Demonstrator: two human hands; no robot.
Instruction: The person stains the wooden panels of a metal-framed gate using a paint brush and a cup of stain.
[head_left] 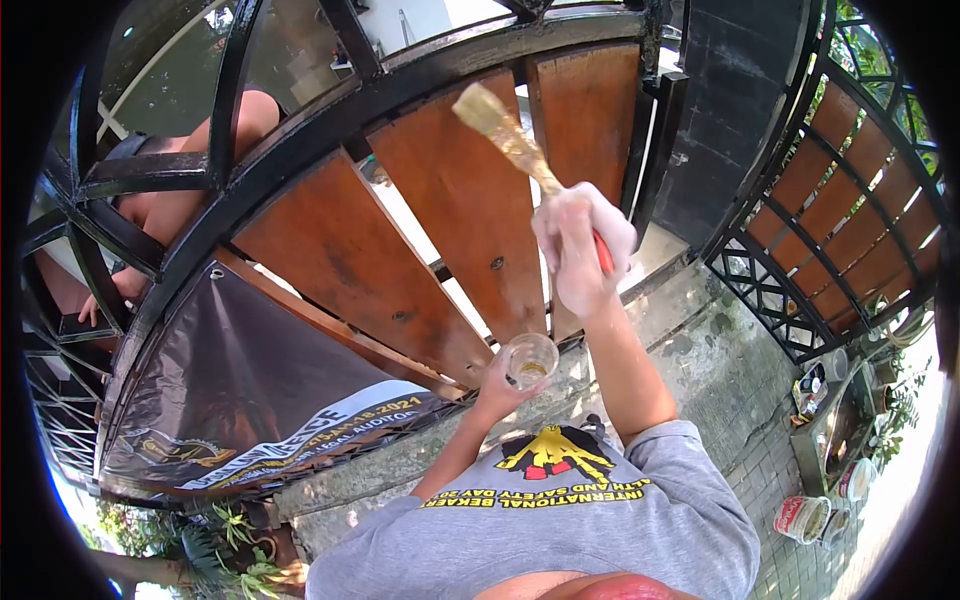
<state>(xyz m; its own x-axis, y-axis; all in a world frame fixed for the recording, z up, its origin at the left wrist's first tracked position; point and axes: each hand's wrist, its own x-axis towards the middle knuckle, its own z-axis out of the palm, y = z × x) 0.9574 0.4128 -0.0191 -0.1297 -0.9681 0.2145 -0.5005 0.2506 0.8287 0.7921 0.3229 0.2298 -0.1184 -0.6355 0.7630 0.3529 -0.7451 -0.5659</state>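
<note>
My right hand (582, 245), in a whitish glove, is wrapped round the handle of a paintbrush (510, 140). The brush points up and left, its pale bristles overlapping the top of the brown wooden gate boards (455, 215). A bit of red handle shows below my fingers. Lower down, my left hand (495, 390) grips a clear plastic cup (531, 361) with a little yellowish-brown liquid at the bottom. The boards are set in a black metal frame (400, 88), with narrow gaps between them.
A dark printed banner (270, 380) hangs on the gate's left part. Behind the bars at left is another person (185, 180), one hand near the frame. A second slatted gate (850, 200) stands at right, with buckets (802, 519) and plants on the paving below it.
</note>
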